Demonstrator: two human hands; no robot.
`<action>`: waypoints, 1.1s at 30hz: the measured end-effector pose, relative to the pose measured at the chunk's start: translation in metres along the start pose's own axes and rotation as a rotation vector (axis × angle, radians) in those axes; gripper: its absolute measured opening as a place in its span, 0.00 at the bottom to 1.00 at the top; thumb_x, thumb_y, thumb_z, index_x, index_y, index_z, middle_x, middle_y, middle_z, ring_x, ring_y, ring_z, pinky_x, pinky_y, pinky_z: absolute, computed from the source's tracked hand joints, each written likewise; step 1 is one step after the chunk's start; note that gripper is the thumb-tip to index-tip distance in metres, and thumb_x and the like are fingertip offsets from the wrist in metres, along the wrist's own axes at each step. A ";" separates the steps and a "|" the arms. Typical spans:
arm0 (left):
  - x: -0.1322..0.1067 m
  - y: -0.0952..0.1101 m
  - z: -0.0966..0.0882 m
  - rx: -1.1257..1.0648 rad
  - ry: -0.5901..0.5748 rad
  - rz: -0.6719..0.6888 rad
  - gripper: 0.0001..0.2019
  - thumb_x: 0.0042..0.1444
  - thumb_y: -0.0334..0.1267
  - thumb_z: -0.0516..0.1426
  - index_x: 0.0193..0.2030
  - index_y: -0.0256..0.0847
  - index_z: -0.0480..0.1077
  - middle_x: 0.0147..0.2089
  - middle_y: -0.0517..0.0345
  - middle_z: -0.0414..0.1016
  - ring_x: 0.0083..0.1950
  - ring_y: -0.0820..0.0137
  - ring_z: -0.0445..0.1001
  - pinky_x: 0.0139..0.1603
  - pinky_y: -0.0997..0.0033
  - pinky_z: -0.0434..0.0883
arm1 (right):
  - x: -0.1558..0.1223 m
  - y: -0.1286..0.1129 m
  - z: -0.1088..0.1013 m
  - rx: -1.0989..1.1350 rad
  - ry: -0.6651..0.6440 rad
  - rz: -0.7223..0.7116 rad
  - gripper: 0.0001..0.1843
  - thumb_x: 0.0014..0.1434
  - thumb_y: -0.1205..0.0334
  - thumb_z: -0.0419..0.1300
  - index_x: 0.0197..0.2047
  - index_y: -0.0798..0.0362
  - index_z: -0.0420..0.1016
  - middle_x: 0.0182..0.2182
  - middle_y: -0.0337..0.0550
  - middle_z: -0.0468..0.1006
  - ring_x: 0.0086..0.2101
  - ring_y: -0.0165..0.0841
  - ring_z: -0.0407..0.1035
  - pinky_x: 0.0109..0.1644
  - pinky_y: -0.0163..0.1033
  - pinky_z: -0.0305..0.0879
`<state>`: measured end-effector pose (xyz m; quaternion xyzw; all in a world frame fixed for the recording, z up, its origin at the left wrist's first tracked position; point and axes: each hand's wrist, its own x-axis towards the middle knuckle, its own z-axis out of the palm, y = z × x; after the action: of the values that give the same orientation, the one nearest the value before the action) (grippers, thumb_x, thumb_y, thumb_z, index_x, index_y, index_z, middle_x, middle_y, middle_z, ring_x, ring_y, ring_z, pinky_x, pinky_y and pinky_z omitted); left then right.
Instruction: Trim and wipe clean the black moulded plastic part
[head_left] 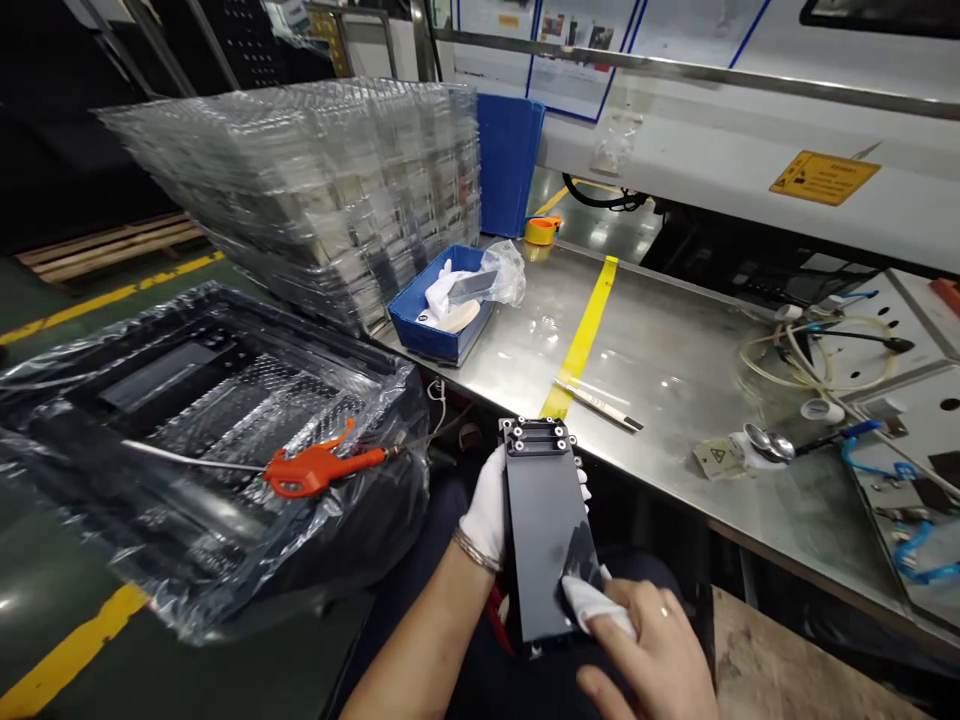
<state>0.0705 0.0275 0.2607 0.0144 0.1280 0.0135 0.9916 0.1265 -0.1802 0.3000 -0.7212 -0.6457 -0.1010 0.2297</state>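
My left hand, in a white glove with a bracelet at the wrist, grips the left edge of a flat black rectangular panel with screw fittings along its top end. The panel is held over my lap, just in front of the steel table's edge. My bare right hand, wearing a ring, presses a small white cloth against the panel's lower right corner. A wet-looking smear shows on the panel above the cloth.
An orange air blow gun lies on a plastic-wrapped black tray stack at left. Clear blister trays are piled behind it. On the steel table are a blue bin, tape roll, a thin tool, tubing.
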 end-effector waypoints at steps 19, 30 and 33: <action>0.004 -0.005 -0.004 -0.025 0.008 0.007 0.28 0.65 0.56 0.48 0.52 0.31 0.73 0.44 0.43 0.77 0.46 0.55 0.76 0.54 0.55 0.68 | 0.020 -0.006 0.010 0.017 0.027 -0.027 0.12 0.69 0.54 0.55 0.45 0.53 0.74 0.41 0.53 0.72 0.36 0.39 0.63 0.36 0.43 0.61; -0.002 0.001 0.000 -0.035 -0.032 0.005 0.26 0.63 0.55 0.52 0.51 0.32 0.73 0.44 0.43 0.77 0.44 0.58 0.75 0.51 0.60 0.68 | 0.012 0.000 0.008 0.036 0.005 -0.032 0.09 0.68 0.58 0.57 0.46 0.54 0.73 0.41 0.53 0.73 0.36 0.38 0.64 0.36 0.44 0.60; -0.004 0.003 -0.002 -0.035 -0.039 -0.013 0.27 0.63 0.54 0.52 0.53 0.30 0.72 0.47 0.40 0.77 0.45 0.57 0.75 0.53 0.56 0.68 | -0.001 0.001 0.008 0.116 -0.028 -0.081 0.18 0.71 0.47 0.51 0.44 0.53 0.72 0.41 0.52 0.72 0.36 0.38 0.63 0.37 0.45 0.60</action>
<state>0.0660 0.0308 0.2604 -0.0036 0.1087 0.0088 0.9940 0.1265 -0.1773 0.2922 -0.6813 -0.6822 -0.0628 0.2577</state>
